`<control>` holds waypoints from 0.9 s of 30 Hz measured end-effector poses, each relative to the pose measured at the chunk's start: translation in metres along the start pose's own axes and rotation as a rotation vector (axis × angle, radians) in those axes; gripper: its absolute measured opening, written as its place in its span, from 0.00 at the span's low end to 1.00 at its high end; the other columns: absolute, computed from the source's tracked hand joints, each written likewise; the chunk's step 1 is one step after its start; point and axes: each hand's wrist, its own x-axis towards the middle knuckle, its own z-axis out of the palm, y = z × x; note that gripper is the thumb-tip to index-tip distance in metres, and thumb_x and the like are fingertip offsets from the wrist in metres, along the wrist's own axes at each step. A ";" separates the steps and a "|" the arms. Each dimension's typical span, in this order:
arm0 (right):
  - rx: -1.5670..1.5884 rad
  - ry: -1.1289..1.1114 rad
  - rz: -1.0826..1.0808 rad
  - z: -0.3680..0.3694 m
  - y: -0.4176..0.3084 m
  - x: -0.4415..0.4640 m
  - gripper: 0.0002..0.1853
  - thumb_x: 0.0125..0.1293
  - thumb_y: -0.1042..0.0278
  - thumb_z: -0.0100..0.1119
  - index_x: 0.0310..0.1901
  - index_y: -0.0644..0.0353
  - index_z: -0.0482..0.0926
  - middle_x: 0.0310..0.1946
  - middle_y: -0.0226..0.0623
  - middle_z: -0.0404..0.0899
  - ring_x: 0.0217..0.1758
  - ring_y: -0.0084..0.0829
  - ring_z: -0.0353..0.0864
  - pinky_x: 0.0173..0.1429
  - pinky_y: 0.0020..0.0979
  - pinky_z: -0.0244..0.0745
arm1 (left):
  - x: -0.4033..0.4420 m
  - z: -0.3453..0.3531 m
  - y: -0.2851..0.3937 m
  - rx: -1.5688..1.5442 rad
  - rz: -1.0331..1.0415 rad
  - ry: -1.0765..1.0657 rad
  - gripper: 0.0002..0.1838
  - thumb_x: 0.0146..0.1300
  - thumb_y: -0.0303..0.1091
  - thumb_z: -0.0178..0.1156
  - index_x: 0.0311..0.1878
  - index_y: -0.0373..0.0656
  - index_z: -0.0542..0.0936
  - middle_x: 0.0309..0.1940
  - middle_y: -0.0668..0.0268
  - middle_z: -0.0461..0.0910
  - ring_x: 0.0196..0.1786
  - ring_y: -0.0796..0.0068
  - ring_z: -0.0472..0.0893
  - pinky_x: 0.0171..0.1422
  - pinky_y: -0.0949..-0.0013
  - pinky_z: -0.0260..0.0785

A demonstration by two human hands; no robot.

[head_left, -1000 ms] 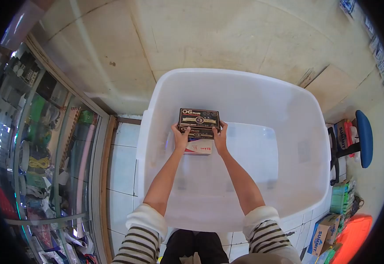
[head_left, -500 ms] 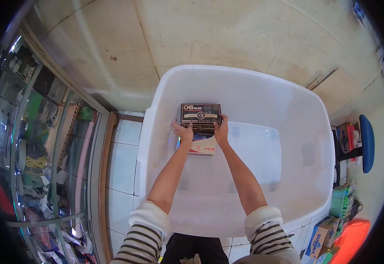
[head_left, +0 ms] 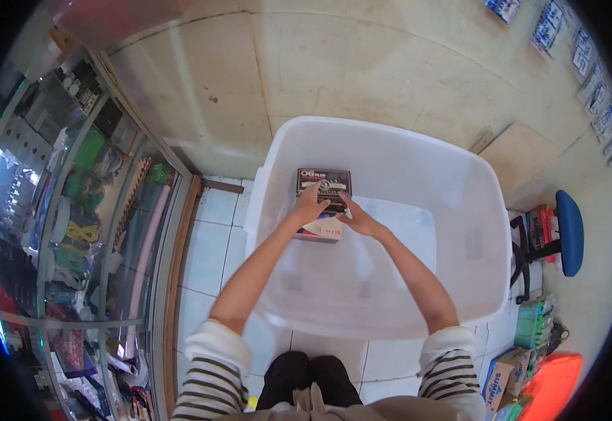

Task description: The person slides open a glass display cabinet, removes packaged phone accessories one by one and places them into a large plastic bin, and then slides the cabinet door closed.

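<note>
Inside a white tub (head_left: 453,168), at ten o'clock from its middle, a black box (head_left: 335,182) marked "OG" lies under my half-open left hand (head_left: 311,205), fingers across its top, thumb apart. My right hand (head_left: 360,219), loosely curled open, has its fingertips by the near edge at four o'clock; neither shows a firm grip. A pale box (head_left: 325,229) with red print sits just beside it at six o'clock. The black box looks like stiff card, probably slightly slick and dentable at the corners; its weight I cannot tell. Its short sides, at three and nine o'clock, seem the surest hold.
</note>
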 end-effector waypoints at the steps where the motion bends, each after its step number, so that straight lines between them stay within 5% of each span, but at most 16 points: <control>1: 0.053 -0.164 0.086 -0.034 -0.047 -0.025 0.34 0.63 0.52 0.50 0.67 0.53 0.50 0.64 0.49 0.55 0.64 0.44 0.61 0.65 0.37 0.58 | -0.023 -0.011 0.023 -0.008 -0.004 -0.009 0.33 0.55 0.38 0.59 0.62 0.38 0.60 0.56 0.46 0.66 0.60 0.50 0.65 0.65 0.59 0.55; 3: 0.109 -0.325 0.183 -0.079 -0.107 -0.071 0.34 0.63 0.48 0.49 0.65 0.57 0.53 0.66 0.46 0.54 0.65 0.42 0.60 0.65 0.38 0.57 | -0.077 -0.034 0.078 0.171 0.137 -0.181 0.29 0.57 0.37 0.58 0.61 0.37 0.63 0.57 0.51 0.68 0.57 0.53 0.69 0.62 0.62 0.60; 5: 0.113 -0.270 0.137 -0.100 -0.127 -0.125 0.30 0.64 0.45 0.47 0.61 0.56 0.62 0.57 0.46 0.67 0.58 0.43 0.69 0.61 0.37 0.63 | -0.125 -0.047 0.109 0.170 0.231 -0.324 0.27 0.59 0.41 0.57 0.59 0.39 0.66 0.54 0.54 0.71 0.55 0.53 0.70 0.61 0.60 0.60; 11: -0.221 -0.498 0.404 -0.105 -0.121 -0.246 0.29 0.61 0.36 0.41 0.54 0.50 0.72 0.45 0.40 0.78 0.48 0.43 0.76 0.54 0.38 0.69 | -0.217 -0.037 0.126 0.440 0.152 -0.460 0.25 0.59 0.56 0.51 0.46 0.43 0.77 0.41 0.57 0.79 0.45 0.56 0.77 0.53 0.61 0.67; 14: -0.229 -0.463 0.300 -0.093 -0.117 -0.270 0.32 0.58 0.33 0.44 0.51 0.52 0.74 0.42 0.40 0.79 0.46 0.43 0.77 0.51 0.38 0.70 | -0.230 -0.029 0.125 0.556 0.077 -0.555 0.24 0.57 0.58 0.51 0.38 0.46 0.81 0.31 0.60 0.81 0.38 0.58 0.79 0.47 0.60 0.69; 21: -0.401 -0.418 0.119 -0.089 -0.129 -0.287 0.31 0.56 0.35 0.49 0.46 0.56 0.77 0.23 0.46 0.78 0.31 0.46 0.78 0.38 0.40 0.73 | -0.243 -0.020 0.118 0.648 0.247 -0.467 0.26 0.52 0.61 0.53 0.35 0.47 0.81 0.26 0.61 0.80 0.36 0.59 0.79 0.45 0.62 0.70; 27: -0.367 -0.411 0.057 -0.080 -0.131 -0.318 0.30 0.57 0.35 0.48 0.45 0.55 0.77 0.23 0.47 0.78 0.32 0.47 0.78 0.38 0.41 0.73 | -0.282 -0.007 0.113 0.631 0.345 -0.424 0.27 0.52 0.62 0.53 0.34 0.46 0.81 0.26 0.61 0.80 0.38 0.60 0.79 0.48 0.64 0.70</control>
